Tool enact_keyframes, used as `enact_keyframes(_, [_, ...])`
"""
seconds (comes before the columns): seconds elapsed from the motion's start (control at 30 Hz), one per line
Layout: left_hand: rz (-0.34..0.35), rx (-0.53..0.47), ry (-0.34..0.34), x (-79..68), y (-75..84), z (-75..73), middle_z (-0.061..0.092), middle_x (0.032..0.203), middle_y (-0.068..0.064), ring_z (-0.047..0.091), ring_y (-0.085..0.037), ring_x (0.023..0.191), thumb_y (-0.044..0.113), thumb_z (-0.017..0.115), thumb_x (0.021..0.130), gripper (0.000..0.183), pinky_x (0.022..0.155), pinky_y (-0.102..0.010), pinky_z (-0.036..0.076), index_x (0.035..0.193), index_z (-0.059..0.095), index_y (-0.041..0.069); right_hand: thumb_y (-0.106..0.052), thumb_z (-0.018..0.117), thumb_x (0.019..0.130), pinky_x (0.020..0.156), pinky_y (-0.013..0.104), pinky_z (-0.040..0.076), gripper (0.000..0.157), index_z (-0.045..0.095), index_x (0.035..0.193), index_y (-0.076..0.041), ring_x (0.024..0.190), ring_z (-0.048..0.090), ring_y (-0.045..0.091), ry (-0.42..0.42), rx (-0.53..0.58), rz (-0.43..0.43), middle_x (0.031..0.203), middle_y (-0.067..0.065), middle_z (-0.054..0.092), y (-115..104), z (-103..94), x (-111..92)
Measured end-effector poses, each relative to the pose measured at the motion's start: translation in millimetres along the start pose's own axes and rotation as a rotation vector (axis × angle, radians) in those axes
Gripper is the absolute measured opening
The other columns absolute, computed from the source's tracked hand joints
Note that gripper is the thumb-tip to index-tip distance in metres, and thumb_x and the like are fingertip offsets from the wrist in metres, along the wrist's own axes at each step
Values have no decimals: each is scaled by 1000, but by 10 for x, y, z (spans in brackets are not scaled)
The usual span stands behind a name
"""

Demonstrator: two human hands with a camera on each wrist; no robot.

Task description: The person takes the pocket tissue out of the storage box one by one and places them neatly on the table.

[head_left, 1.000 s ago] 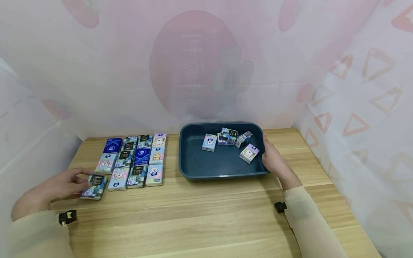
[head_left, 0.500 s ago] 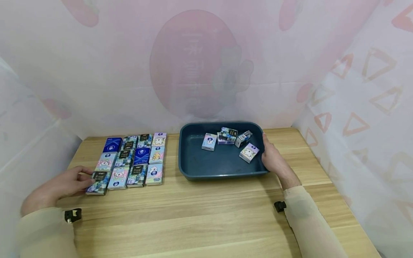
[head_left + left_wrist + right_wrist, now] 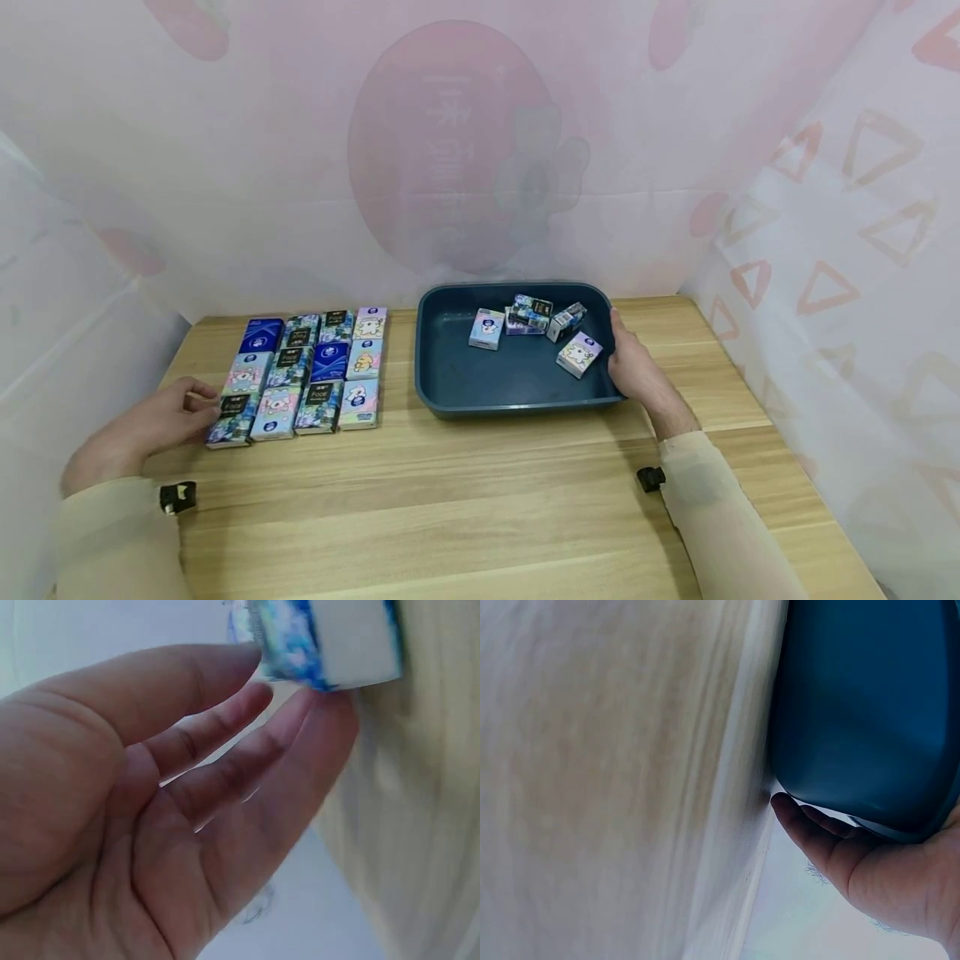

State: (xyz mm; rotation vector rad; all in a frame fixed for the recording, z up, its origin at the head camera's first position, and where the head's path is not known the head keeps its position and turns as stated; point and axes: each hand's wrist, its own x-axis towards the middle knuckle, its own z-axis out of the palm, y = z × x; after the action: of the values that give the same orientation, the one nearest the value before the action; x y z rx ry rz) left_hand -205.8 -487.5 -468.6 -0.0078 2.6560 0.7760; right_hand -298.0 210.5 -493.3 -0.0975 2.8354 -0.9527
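Your left hand: bent fingertips touch left edge of near-left floral pack, cropped in wrist view; pinching, you can't tell | blue tray: purple pack partly hidden under another | your right hand: extended fingers against tray's right wall, thumb hidden.

Through the head view I looked forward and down over the tabletop, far enough back to frame the left hand and right hand. Up close and turned sideways, my left wrist view faced along the fingers to a patterned pack, my right one the side of the tray; the head view shared both.
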Motion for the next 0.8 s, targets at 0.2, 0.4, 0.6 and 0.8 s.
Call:
enact_keyframes(0.2, [53,76,166,-61,125,-92,61,147,-51,65,-69,130,25,52,125,60,102,-79,59,161,41,-22,9,33,112,147,71,22,85,-6,187,-1,179,23,56,1,-2,-6,190,39,17,7,1,6])
enact_keyframes(0.4, [111,96,263,-19,550,-31,63,149,-46,66,-65,133,27,53,125,57,105,-78,59,162,48,-16,11,34,111,146,71,27,85,-5,186,1,178,30,54,4,-3,-3,190,38,19,6,2,9])
enact_keyframes(0.6, [175,134,329,46,992,131,69,145,-42,71,-62,131,23,60,123,49,106,-79,60,157,56,-13,11,34,111,146,70,28,86,-5,187,0,178,30,53,5,2,-1,191,37,20,1,3,11])
enact_keyframes(0.8, [244,156,328,92,1344,329,72,146,-35,72,-54,130,23,64,122,44,108,-76,61,154,61,-8,10,33,111,146,70,27,85,-6,187,0,179,28,53,1,7,-4,191,38,19,0,4,16])
